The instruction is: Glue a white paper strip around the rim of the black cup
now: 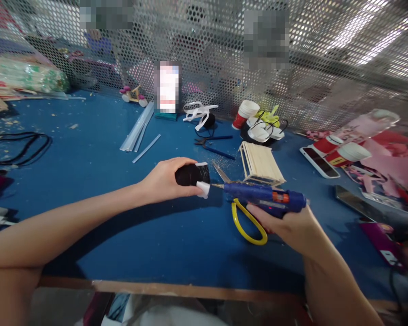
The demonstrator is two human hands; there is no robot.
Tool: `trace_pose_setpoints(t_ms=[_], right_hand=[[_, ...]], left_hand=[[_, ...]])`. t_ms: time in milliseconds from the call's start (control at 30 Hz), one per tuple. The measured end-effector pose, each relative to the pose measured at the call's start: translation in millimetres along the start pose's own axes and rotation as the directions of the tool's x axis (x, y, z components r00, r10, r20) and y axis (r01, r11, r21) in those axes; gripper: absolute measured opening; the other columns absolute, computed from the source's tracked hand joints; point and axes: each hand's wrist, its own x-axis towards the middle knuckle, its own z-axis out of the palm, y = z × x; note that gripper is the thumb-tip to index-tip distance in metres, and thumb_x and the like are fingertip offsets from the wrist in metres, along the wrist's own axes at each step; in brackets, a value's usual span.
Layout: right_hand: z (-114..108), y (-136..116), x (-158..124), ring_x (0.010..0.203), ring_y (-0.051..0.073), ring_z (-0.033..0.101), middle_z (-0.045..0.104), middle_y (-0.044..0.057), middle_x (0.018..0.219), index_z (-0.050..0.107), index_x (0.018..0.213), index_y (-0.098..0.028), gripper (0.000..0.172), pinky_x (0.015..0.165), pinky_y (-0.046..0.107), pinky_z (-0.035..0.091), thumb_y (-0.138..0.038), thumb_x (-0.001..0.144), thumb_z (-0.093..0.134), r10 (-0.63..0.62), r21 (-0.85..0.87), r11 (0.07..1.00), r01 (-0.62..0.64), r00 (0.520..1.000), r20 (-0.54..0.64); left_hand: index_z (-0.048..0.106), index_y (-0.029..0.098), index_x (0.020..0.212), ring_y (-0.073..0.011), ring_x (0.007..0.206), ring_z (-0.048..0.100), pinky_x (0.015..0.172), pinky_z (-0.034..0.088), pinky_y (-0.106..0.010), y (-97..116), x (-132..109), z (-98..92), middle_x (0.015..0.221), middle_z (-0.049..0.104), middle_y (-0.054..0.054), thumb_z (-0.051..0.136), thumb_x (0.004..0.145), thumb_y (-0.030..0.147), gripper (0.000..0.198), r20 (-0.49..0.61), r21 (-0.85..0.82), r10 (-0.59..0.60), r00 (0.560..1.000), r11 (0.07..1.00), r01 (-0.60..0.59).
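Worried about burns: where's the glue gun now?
In the head view, the glue gun is right of centre in the right hand, its nozzle beside the white tab on the black piece.

I saw the person's left hand (165,180) gripping a small black piece (187,175) with white tabs (203,189) at its end. The right hand (289,226) held a blue glue gun (250,192), nozzle right by the lower tab. Yellow-handled scissors (235,217) lay under the gun on the blue table (177,253), with pliers (219,153) farther back.
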Motion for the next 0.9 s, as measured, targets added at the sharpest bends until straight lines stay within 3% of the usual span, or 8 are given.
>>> trace_pose_setpoints(t_ms=[100, 200, 333, 433, 567, 733, 900], right_hand=[[-2.5, -0.9, 0.1, 0.055, 0.016, 0.061, 0.064, 0.001, 0.060, 0.064, 0.072, -0.019, 0.016, 0.056, 0.030, 0.053, -0.035, 0.071, 0.064, 0.079, 0.053, 0.996, -0.079, 0.997, -0.003], [-6.0, 1.0, 1.9, 0.039, 0.010, 0.048, 0.052, -0.003, 0.044, 0.059, 0.066, -0.017, 0.022, 0.041, 0.023, 0.043, -0.037, 0.072, 0.063, 0.176, 0.166, 0.970, -0.177, 0.984, 0.016], [-12.0, 12.5, 16.9, 0.048, 0.012, 0.052, 0.057, 0.000, 0.053, 0.056, 0.062, -0.015, 0.030, 0.046, 0.024, 0.042, -0.043, 0.067, 0.066, 0.223, 0.206, 0.963, -0.175, 0.946, -0.235], [-19.5, 26.0, 36.8, 0.057, 0.016, 0.056, 0.063, 0.006, 0.068, 0.060, 0.076, -0.013, 0.033, 0.049, 0.026, 0.041, -0.045, 0.070, 0.061, 0.201, -0.027, 0.973, -0.231, 0.893, -0.403], [-29.9, 43.4, 63.6, 0.059, 0.022, 0.057, 0.062, 0.012, 0.064, 0.059, 0.072, -0.010, 0.039, 0.049, 0.029, 0.037, -0.048, 0.076, 0.050, 0.277, -0.381, 0.823, -0.421, 0.883, -0.379], [-31.6, 60.0, 81.3, 0.063, 0.023, 0.060, 0.064, 0.013, 0.063, 0.061, 0.070, -0.012, 0.046, 0.053, 0.029, 0.038, -0.057, 0.070, 0.052, 0.303, -0.448, 0.773, -0.450, 0.882, -0.362], [-23.6, 66.6, 80.3, 0.082, 0.029, 0.060, 0.065, 0.019, 0.085, 0.067, 0.084, -0.010, 0.049, 0.063, 0.034, 0.042, -0.053, 0.078, 0.044, 0.326, -0.552, 0.667, -0.501, 0.862, -0.388]], left_hand=[[0.055, 0.017, 0.109, -0.0215, 0.093, 0.059, 0.081, 0.047, -0.034, 0.0, 0.6, -2.6, 0.105, 0.063, -0.008, 0.065, 0.062, 0.053, 0.060, -0.024, -0.051, -0.006, 1.000, 0.999, 0.004], [0.054, 0.016, 0.110, -0.0208, 0.091, 0.060, 0.078, 0.047, -0.034, -0.7, 3.0, -1.4, 0.101, 0.064, -0.007, 0.064, 0.063, 0.052, 0.060, -0.033, -0.117, -0.011, 0.999, 0.993, 0.007], [0.053, 0.016, 0.112, -0.0202, 0.092, 0.060, 0.080, 0.047, -0.034, -2.0, 9.2, 3.7, 0.101, 0.064, -0.008, 0.063, 0.065, 0.052, 0.060, -0.044, -0.166, -0.010, 0.999, 0.986, 0.003], [0.051, 0.016, 0.114, -0.0207, 0.096, 0.058, 0.084, 0.045, -0.036, -1.4, 12.7, 5.4, 0.106, 0.062, -0.009, 0.063, 0.065, 0.053, 0.062, -0.055, -0.137, 0.032, 0.998, 0.990, -0.039], [0.051, 0.015, 0.115, -0.0221, 0.101, 0.056, 0.089, 0.043, -0.038, 1.8, 14.0, 3.2, 0.112, 0.059, -0.011, 0.064, 0.064, 0.052, 0.064, -0.085, -0.052, 0.078, 0.993, 0.995, -0.083], [0.052, 0.016, 0.113, -0.0209, 0.096, 0.058, 0.085, 0.045, -0.037, 6.3, 11.8, 2.5, 0.107, 0.062, -0.009, 0.062, 0.066, 0.052, 0.060, -0.066, -0.057, 0.088, 0.994, 0.994, -0.091], [0.053, 0.016, 0.111, -0.0197, 0.090, 0.059, 0.079, 0.046, -0.035, 10.1, 8.6, 5.7, 0.100, 0.064, -0.007, 0.063, 0.066, 0.051, 0.057, -0.022, -0.130, 0.070, 0.997, 0.989, -0.073]])
